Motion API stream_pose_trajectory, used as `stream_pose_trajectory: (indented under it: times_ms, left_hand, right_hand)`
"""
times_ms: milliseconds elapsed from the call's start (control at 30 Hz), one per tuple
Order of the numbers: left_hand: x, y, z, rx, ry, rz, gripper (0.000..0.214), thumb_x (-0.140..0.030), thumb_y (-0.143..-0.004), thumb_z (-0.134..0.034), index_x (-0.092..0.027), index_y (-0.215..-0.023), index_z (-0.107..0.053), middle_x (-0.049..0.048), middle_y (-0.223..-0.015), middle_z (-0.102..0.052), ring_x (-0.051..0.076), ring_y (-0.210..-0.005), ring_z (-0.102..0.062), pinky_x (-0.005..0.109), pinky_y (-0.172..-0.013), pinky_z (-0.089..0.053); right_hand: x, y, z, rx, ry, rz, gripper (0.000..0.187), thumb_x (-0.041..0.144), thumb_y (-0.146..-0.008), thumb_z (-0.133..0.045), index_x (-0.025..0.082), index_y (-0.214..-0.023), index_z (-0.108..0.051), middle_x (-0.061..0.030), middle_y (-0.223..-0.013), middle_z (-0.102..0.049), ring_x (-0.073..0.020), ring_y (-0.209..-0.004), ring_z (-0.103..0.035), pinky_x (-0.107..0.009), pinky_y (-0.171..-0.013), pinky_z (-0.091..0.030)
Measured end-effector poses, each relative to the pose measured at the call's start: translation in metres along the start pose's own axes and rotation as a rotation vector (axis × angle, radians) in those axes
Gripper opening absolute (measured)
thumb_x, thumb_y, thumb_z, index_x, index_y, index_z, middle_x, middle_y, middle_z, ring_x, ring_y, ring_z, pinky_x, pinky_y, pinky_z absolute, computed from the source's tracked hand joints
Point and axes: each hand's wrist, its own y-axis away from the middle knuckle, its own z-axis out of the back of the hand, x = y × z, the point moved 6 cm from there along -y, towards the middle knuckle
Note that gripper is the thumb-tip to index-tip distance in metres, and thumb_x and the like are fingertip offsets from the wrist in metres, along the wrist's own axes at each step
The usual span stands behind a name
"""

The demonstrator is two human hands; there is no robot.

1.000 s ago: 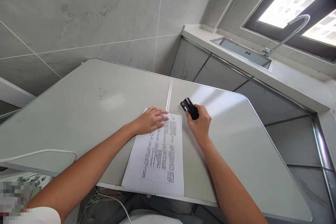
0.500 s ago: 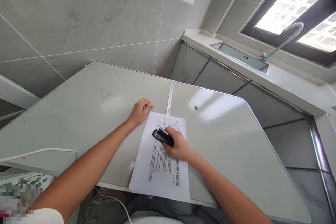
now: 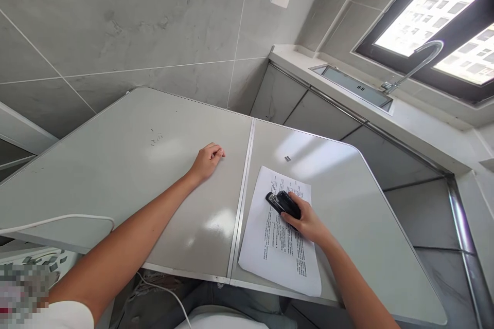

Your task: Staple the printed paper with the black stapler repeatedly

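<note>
My right hand [image 3: 306, 218] grips a black stapler [image 3: 283, 204] around its rear half. The stapler rests on a white printed sheet [image 3: 260, 247], its jaw end pointing to the upper left. The sheet lies on the right half of the table, with its near corner at the table's front edge. My left hand [image 3: 209, 160] rests on the left table half with its fingers curled in, and nothing shows in them. Left of the table's middle seam, that hand is apart from the sheet.
Small dark staples [image 3: 156, 139] are scattered on the left of the table [image 3: 185, 133]. Short staple strips [image 3: 287, 158] lie beyond the sheet. A white cable [image 3: 57, 221] crosses the left front edge. A counter with a sink [image 3: 353, 85] and faucet [image 3: 424, 59] stands at the back right.
My right hand has moved right with the stapler, and the sheet has slid right along with it, across the seam. My left hand stays in place.
</note>
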Motion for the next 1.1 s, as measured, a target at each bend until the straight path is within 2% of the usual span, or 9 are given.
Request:
stream_pose_trajectory:
  times_ms: [67, 133, 200, 267, 467, 800, 933, 1000, 1100]
  left_hand:
    - [0.0, 0.0, 0.0, -0.002, 0.007, -0.008, 0.034, -0.035, -0.102, -0.047, -0.02, -0.08, -0.068, 0.0047, -0.091, -0.063, 0.016, -0.071, -0.051, 0.031, -0.067, -0.042]
    - [0.001, 0.0, 0.0, -0.003, 0.014, -0.012, 0.034, -0.035, -0.102, -0.047, -0.02, -0.08, -0.068, 0.0047, -0.091, -0.063, 0.016, -0.072, -0.052, 0.031, -0.068, -0.042]
    - [0.001, 0.0, -0.001, -0.003, 0.017, -0.011, 0.034, -0.035, -0.102, -0.048, -0.02, -0.08, -0.068, 0.0046, -0.09, -0.063, 0.016, -0.071, -0.052, 0.031, -0.067, -0.042]
    - [0.002, 0.0, -0.001, -0.002, 0.015, -0.01, 0.034, -0.036, -0.102, -0.048, -0.02, -0.08, -0.069, 0.0046, -0.09, -0.063, 0.016, -0.071, -0.052, 0.031, -0.067, -0.042]
    - [0.004, -0.001, -0.001, 0.004, 0.0, -0.008, 0.035, -0.037, -0.102, -0.047, -0.02, -0.08, -0.069, 0.0048, -0.089, -0.063, 0.016, -0.069, -0.051, 0.031, -0.065, -0.042]
    - [0.003, -0.002, 0.002, -0.006, 0.015, -0.006, 0.034, -0.036, -0.101, -0.049, -0.02, -0.079, -0.069, 0.0033, -0.087, -0.062, 0.015, -0.069, -0.049, 0.03, -0.065, -0.039]
    - [0.004, -0.002, 0.002, -0.013, 0.013, -0.003, 0.033, -0.036, -0.101, -0.049, -0.02, -0.079, -0.069, 0.0029, -0.086, -0.061, 0.015, -0.067, -0.048, 0.031, -0.065, -0.039]
    - [0.005, -0.002, 0.002, -0.013, 0.015, 0.003, 0.034, -0.035, -0.101, -0.049, -0.02, -0.08, -0.069, 0.0029, -0.087, -0.062, 0.015, -0.067, -0.048, 0.03, -0.066, -0.039]
    - [0.006, -0.002, 0.002, -0.007, 0.021, 0.002, 0.034, -0.035, -0.101, -0.048, -0.02, -0.079, -0.069, 0.0036, -0.088, -0.062, 0.016, -0.069, -0.049, 0.03, -0.066, -0.04]
  right_hand:
    - [0.003, -0.002, 0.005, 0.048, -0.036, 0.075, 0.036, 0.048, -0.087, -0.066, 0.022, -0.112, -0.061, -0.0054, -0.098, -0.067, -0.0242, -0.088, -0.062, -0.034, -0.074, -0.05]
    - [-0.004, -0.007, 0.023, -0.016, -0.074, 0.13, 0.033, 0.053, -0.089, -0.061, 0.023, -0.103, -0.062, -0.0043, -0.091, -0.065, -0.0222, -0.082, -0.059, -0.032, -0.071, -0.048]
    - [-0.028, -0.016, 0.055, -0.276, -0.022, 0.086, 0.033, 0.054, -0.093, -0.053, 0.022, -0.084, -0.057, -0.0019, -0.076, -0.058, -0.0192, -0.071, -0.053, -0.031, -0.067, -0.043]
    - [-0.06, -0.024, 0.089, -0.564, 0.182, -0.045, 0.04, 0.052, -0.092, -0.054, 0.023, -0.066, -0.046, 0.0012, -0.06, -0.047, -0.016, -0.06, -0.042, -0.031, -0.063, -0.037]
    - [-0.121, -0.055, 0.121, -0.622, 0.533, -0.239, 0.037, 0.045, -0.087, -0.051, 0.023, -0.059, -0.039, 0.0004, -0.057, -0.046, -0.015, -0.057, -0.034, -0.031, -0.061, -0.027]
    - [-0.12, -0.054, 0.117, -0.624, 0.575, -0.23, 0.037, 0.044, -0.091, -0.05, 0.022, -0.062, -0.042, -0.0024, -0.064, -0.054, -0.0161, -0.061, -0.04, -0.03, -0.06, -0.027]
    - [-0.085, -0.048, 0.108, -0.674, 0.455, -0.008, 0.037, 0.045, -0.094, -0.051, 0.023, -0.065, -0.049, -0.0051, -0.07, -0.061, -0.0192, -0.065, -0.052, -0.034, -0.066, -0.041]
    - [-0.053, -0.047, 0.089, -0.587, 0.313, 0.173, 0.033, 0.045, -0.098, -0.049, 0.023, -0.077, -0.061, -0.0093, -0.087, -0.07, -0.0233, -0.079, -0.064, -0.038, -0.077, -0.05]
    - [-0.003, -0.051, 0.043, -0.247, 0.18, 0.39, 0.033, 0.04, -0.104, -0.043, 0.025, -0.111, -0.071, -0.0099, -0.126, -0.071, -0.027, -0.116, -0.067, -0.047, -0.1, -0.054]
